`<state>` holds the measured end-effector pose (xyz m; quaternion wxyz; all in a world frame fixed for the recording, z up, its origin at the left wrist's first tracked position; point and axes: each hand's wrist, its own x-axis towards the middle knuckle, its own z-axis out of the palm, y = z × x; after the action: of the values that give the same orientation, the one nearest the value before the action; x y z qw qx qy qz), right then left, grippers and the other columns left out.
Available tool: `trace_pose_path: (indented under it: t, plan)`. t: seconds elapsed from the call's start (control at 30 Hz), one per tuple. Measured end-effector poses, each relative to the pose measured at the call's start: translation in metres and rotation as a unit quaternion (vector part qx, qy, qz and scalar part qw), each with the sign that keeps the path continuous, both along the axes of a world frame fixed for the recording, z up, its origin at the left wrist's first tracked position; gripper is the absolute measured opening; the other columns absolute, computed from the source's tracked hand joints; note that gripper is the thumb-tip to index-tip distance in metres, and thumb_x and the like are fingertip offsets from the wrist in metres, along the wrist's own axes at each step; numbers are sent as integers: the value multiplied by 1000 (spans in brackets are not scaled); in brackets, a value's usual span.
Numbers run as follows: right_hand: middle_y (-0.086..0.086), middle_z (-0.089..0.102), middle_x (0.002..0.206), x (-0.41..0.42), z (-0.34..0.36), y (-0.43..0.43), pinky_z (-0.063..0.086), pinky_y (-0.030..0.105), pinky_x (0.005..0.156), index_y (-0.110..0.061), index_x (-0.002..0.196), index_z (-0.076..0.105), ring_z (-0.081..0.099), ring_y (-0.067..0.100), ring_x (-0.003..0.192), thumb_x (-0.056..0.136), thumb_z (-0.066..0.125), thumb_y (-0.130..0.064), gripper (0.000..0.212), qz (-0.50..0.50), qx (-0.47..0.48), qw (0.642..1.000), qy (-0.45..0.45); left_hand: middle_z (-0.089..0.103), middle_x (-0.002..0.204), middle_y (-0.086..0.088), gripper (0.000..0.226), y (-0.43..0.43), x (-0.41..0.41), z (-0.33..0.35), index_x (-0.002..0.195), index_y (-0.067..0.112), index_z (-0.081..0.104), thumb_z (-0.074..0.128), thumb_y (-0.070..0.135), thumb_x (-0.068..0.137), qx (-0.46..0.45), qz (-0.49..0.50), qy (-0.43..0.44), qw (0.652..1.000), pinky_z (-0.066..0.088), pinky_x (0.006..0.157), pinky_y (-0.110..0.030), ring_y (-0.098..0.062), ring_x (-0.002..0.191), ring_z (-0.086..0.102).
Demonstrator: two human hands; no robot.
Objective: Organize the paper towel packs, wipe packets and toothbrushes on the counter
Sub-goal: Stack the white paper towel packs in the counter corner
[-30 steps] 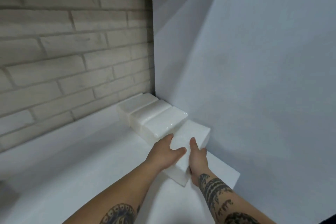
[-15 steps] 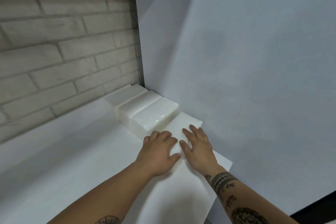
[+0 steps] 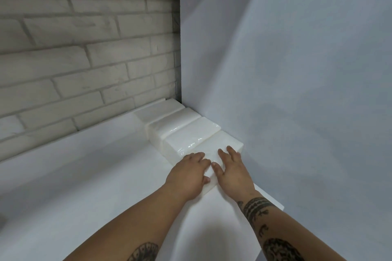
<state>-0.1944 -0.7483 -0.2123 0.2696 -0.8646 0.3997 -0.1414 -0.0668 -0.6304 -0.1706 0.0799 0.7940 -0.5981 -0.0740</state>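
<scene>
Several white paper towel packs lie in a row on the white counter (image 3: 84, 176), along the right wall and into the corner. The nearest pack (image 3: 220, 144) sits flat at the row's front end, touching the glossy wrapped pack (image 3: 191, 133) behind it. My left hand (image 3: 188, 174) rests on the nearest pack's left front corner, fingers curled over the top and thumb against its front face. My right hand (image 3: 231, 169) lies flat on the pack's top with fingers spread. No wipe packets or toothbrushes are in view.
A pale brick wall (image 3: 84, 48) runs behind the counter and a plain grey-white wall (image 3: 297, 70) closes the right side. The counter's right front corner (image 3: 280, 205) ends just behind my right wrist.
The nearest pack, held tilted in both hands a second ago, now lies flat at the row's end. Both hands have shifted from its sides onto its top.
</scene>
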Motion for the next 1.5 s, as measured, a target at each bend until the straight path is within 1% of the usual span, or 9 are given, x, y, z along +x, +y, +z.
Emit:
trace_pose_path:
  t: [0.3,0.47,0.57,0.67,0.9,1.07,1.27,1.37,1.5]
  plan:
    - [-3,18,169,5,3,-7,29,46,122,-29,156,37,21,23,154,103,44,-53,59,-14,-8,999,41,16,169,-2,57,11,-3,8,159,22,29,46,36,106,6,18,41,999,24,121,-38,-27,152,22]
    - [-4,28,166,15,22,7,25,52,121,-31,153,42,17,29,153,102,45,-46,54,-89,-33,992,82,36,160,0,49,64,23,22,151,22,40,45,30,103,-38,87,50,994,41,110,-42,-27,142,37]
    - [-2,35,163,38,43,35,17,55,120,-27,147,52,20,28,152,96,52,-30,50,-115,-42,992,33,43,155,2,47,113,52,34,150,23,43,43,28,103,-57,148,43,986,43,107,-41,-24,138,39]
    - [0,43,157,71,63,77,15,54,119,-25,136,61,26,26,148,94,59,-24,42,-73,-56,995,-28,52,145,-2,42,165,80,45,144,21,50,44,28,103,-72,207,32,975,46,102,-40,-25,133,44]
    - [-4,55,146,162,99,236,28,47,114,-29,120,69,40,26,139,94,64,-21,28,143,-15,984,-106,61,137,-6,44,319,130,72,143,24,54,47,29,100,-97,340,18,935,50,100,-40,-28,128,53]
    - [-8,61,135,199,97,374,32,40,110,-31,116,70,49,22,132,92,67,-18,27,258,33,958,-122,66,125,-4,38,452,145,88,133,26,60,48,30,98,-113,432,15,895,51,85,-33,-28,118,59]
    - [-16,58,115,222,96,509,40,46,110,-43,99,61,57,20,123,91,70,-18,28,344,94,925,-134,69,128,6,41,591,149,108,135,31,61,52,33,95,-149,537,11,830,53,97,-36,-23,119,61]
    - [-16,58,120,229,94,576,41,46,111,-49,100,58,55,13,121,94,66,-22,29,399,134,900,-117,69,126,4,43,666,148,109,133,31,60,53,31,91,-128,612,-8,780,51,98,-37,-25,119,61]
    - [-16,62,122,233,86,663,46,39,107,-44,109,58,58,11,115,94,64,-26,24,444,184,873,-86,54,130,-4,48,752,137,88,133,22,52,58,39,89,-51,730,50,680,45,94,-40,-29,125,48]
